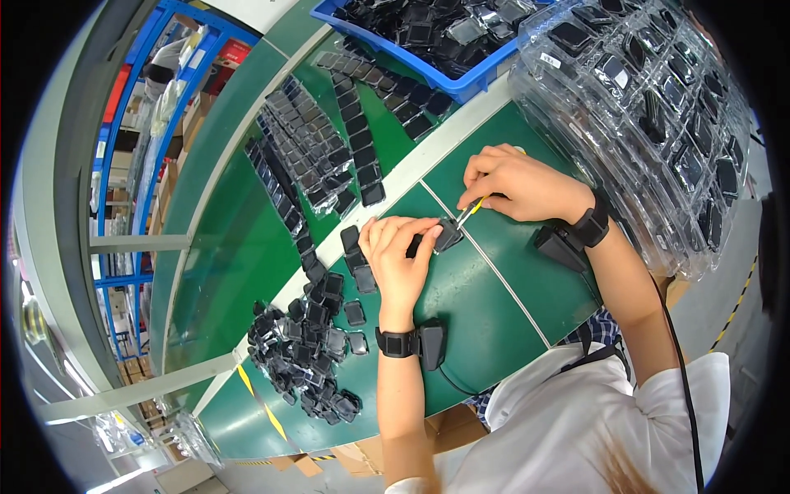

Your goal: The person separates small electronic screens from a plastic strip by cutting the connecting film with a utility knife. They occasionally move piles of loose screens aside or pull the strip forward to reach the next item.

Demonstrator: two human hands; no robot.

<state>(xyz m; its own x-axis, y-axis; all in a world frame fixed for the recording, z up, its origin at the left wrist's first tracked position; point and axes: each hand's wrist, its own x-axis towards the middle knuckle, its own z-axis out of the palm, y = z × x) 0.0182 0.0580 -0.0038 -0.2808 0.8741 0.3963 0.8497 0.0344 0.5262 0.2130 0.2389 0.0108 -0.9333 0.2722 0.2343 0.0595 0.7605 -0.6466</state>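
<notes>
Over the green tabletop (461, 309), my left hand (399, 255) pinches a small black square piece (448, 236) between thumb and fingertips. From the right, my right hand (518, 185) grips tweezers (470, 211) with yellow on the handle. Their tips reach the edge of the black piece; exactly what they grasp there is too small to tell. A few similar black pieces (355, 312) lie on the table to the left of my left wrist. Each wrist wears a black strap with a dark box attached.
A heap of black square pieces (304, 350) covers the left part of the table. Beyond a pale rail, rows of black pieces (358, 136) lie on a green surface. A blue bin (471, 86) full of dark parts stands at the back. Stacked clear trays (568, 115) rise at the right.
</notes>
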